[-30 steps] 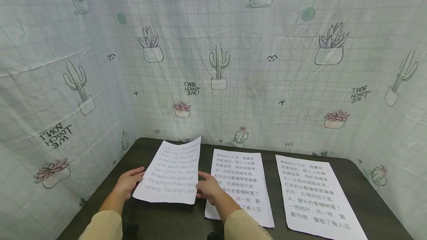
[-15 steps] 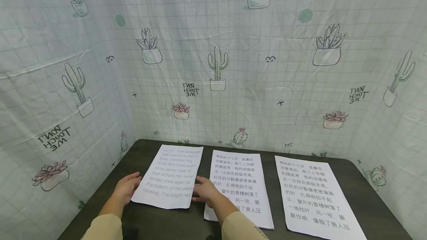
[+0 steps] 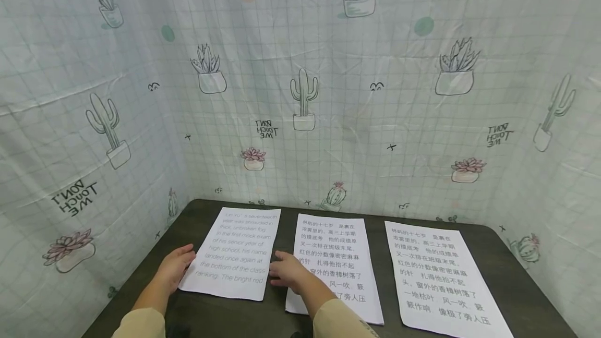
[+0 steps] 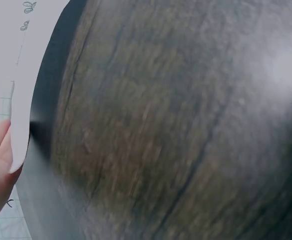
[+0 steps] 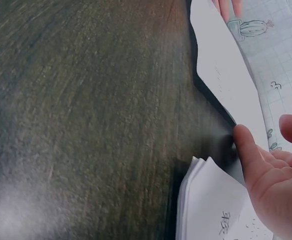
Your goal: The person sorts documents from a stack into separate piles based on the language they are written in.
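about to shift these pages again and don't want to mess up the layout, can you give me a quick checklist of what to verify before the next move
1. English sheet face up, text toward the person: ok
2. Its near edge flat on the table: not ok, it looks wavy in the right wrist view
3. English sheet apart from the middle stack: ok, table shows between them
4. Left hand pressing on its edge: cannot tell, it is beside the left edge
5. Middle stack's print fully in sight: not ok, the right hand and forearm hide part
6. Right sheet away from both hands: ok
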`<state>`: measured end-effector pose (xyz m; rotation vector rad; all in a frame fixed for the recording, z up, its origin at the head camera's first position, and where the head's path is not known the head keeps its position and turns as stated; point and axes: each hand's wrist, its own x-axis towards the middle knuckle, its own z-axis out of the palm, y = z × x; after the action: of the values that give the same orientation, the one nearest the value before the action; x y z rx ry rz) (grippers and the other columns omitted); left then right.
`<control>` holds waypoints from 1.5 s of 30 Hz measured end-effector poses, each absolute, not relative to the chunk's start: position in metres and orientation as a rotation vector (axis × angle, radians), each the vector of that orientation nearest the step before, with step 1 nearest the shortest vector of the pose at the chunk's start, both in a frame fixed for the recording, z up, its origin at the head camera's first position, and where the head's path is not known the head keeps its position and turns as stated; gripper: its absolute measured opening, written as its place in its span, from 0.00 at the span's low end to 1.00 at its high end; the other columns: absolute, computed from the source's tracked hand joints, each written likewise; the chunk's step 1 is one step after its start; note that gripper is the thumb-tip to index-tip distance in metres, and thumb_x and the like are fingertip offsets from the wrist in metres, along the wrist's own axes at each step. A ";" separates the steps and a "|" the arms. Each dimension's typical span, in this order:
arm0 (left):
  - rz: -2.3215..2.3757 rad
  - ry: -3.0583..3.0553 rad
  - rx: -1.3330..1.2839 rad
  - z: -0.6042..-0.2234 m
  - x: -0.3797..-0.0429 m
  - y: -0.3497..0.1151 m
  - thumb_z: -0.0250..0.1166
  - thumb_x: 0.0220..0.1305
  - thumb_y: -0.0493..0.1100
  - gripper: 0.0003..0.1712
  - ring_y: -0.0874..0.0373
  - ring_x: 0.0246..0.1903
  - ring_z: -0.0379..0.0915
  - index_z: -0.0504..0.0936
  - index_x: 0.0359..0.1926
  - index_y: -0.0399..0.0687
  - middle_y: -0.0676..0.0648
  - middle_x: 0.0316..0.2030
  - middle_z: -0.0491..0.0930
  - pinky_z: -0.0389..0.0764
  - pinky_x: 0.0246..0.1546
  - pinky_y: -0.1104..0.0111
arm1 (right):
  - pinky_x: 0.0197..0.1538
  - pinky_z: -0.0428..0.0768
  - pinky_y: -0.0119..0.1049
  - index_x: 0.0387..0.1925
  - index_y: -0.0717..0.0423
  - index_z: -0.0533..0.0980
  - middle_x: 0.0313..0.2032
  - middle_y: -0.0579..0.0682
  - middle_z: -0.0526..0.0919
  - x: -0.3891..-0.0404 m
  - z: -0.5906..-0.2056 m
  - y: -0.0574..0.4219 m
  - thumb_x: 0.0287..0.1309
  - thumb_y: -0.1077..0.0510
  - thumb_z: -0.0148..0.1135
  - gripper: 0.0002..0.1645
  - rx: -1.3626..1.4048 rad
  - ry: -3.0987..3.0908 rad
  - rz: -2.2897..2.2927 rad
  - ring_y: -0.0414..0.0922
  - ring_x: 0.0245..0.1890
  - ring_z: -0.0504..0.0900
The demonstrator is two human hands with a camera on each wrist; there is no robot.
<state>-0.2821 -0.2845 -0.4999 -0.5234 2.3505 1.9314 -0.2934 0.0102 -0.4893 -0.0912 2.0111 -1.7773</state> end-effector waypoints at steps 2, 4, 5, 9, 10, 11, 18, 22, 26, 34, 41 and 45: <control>1.902 2.380 -0.502 -0.499 -0.281 -0.285 0.47 0.73 0.38 0.34 0.30 0.72 0.45 0.47 0.74 0.29 0.23 0.72 0.47 0.51 0.72 0.43 | 0.51 0.83 0.48 0.70 0.76 0.53 0.63 0.77 0.67 -0.293 -0.489 0.011 0.65 0.67 0.49 0.35 -0.094 2.021 -1.774 0.64 0.58 0.76; 1.868 2.410 -0.485 -0.498 -0.280 -0.285 0.47 0.72 0.38 0.35 0.30 0.72 0.45 0.48 0.73 0.28 0.23 0.71 0.48 0.51 0.72 0.42 | 0.52 0.83 0.48 0.70 0.77 0.53 0.62 0.77 0.67 -0.294 -0.489 0.013 0.65 0.67 0.49 0.35 -0.098 2.025 -1.770 0.65 0.59 0.76; 1.852 2.418 -0.477 -0.497 -0.280 -0.285 0.47 0.72 0.38 0.35 0.30 0.72 0.45 0.48 0.73 0.28 0.23 0.71 0.48 0.51 0.72 0.42 | 0.52 0.83 0.48 0.70 0.77 0.53 0.63 0.77 0.66 -0.294 -0.489 0.013 0.65 0.67 0.50 0.35 -0.100 2.028 -1.767 0.65 0.59 0.75; 1.824 2.428 -0.458 -0.494 -0.280 -0.284 0.47 0.73 0.39 0.35 0.29 0.72 0.42 0.47 0.74 0.29 0.23 0.71 0.48 0.49 0.71 0.40 | 0.53 0.83 0.49 0.70 0.76 0.54 0.63 0.76 0.66 -0.294 -0.487 0.015 0.65 0.66 0.51 0.35 -0.101 2.025 -1.762 0.65 0.60 0.75; 1.822 2.428 -0.454 -0.493 -0.280 -0.283 0.47 0.73 0.39 0.35 0.29 0.72 0.42 0.47 0.74 0.30 0.24 0.72 0.48 0.49 0.71 0.39 | 0.53 0.83 0.49 0.70 0.75 0.54 0.64 0.76 0.66 -0.294 -0.486 0.016 0.65 0.66 0.51 0.36 -0.103 2.022 -1.763 0.65 0.60 0.75; 1.834 2.419 -0.450 -0.492 -0.281 -0.283 0.48 0.72 0.39 0.35 0.29 0.72 0.42 0.47 0.74 0.30 0.24 0.72 0.47 0.49 0.71 0.39 | 0.53 0.83 0.49 0.70 0.75 0.54 0.64 0.76 0.66 -0.294 -0.485 0.017 0.65 0.66 0.51 0.36 -0.109 2.022 -1.761 0.65 0.60 0.75; 1.974 2.332 -0.415 -0.487 -0.282 -0.272 0.48 0.73 0.38 0.37 0.31 0.73 0.41 0.44 0.75 0.31 0.25 0.73 0.43 0.50 0.72 0.43 | 0.54 0.82 0.51 0.71 0.72 0.53 0.64 0.76 0.66 -0.292 -0.478 0.026 0.66 0.65 0.52 0.36 -0.204 2.044 -1.736 0.66 0.60 0.74; 2.049 2.265 -0.398 -0.487 -0.283 -0.258 0.50 0.73 0.39 0.37 0.33 0.73 0.46 0.45 0.75 0.33 0.27 0.74 0.45 0.55 0.72 0.45 | 0.56 0.81 0.52 0.72 0.71 0.52 0.64 0.76 0.66 -0.292 -0.478 0.037 0.65 0.64 0.54 0.38 -0.222 2.036 -1.748 0.66 0.61 0.73; 2.117 2.185 -0.354 -0.490 -0.283 -0.241 0.51 0.73 0.39 0.36 0.33 0.72 0.50 0.48 0.75 0.34 0.27 0.74 0.47 0.58 0.71 0.45 | 0.57 0.80 0.52 0.73 0.69 0.51 0.65 0.76 0.65 -0.290 -0.481 0.050 0.65 0.63 0.55 0.40 -0.228 2.005 -1.777 0.66 0.62 0.72; 2.183 1.981 -0.163 -0.493 -0.280 -0.204 0.55 0.71 0.38 0.37 0.35 0.70 0.58 0.50 0.74 0.33 0.26 0.72 0.54 0.67 0.67 0.49 | 0.59 0.80 0.50 0.73 0.68 0.53 0.64 0.73 0.67 -0.286 -0.481 0.087 0.67 0.59 0.55 0.39 -0.218 1.918 -1.841 0.62 0.61 0.75; 2.142 1.823 0.032 -0.489 -0.281 -0.180 0.54 0.70 0.37 0.39 0.35 0.71 0.55 0.46 0.75 0.32 0.26 0.72 0.51 0.69 0.67 0.51 | 0.60 0.79 0.47 0.73 0.68 0.54 0.64 0.70 0.70 -0.286 -0.480 0.121 0.68 0.55 0.55 0.39 -0.201 1.853 -1.873 0.56 0.59 0.79; 2.119 1.826 0.076 -0.487 -0.284 -0.164 0.54 0.70 0.37 0.39 0.35 0.71 0.55 0.47 0.75 0.32 0.26 0.72 0.52 0.66 0.68 0.49 | 0.60 0.79 0.46 0.73 0.68 0.54 0.66 0.71 0.67 -0.286 -0.476 0.143 0.69 0.54 0.54 0.39 -0.185 1.880 -1.887 0.56 0.60 0.78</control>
<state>-0.2845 -0.1640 -0.4875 0.0757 1.8255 2.1194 -0.2857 0.1428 -0.4764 -0.1854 1.8797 -1.8871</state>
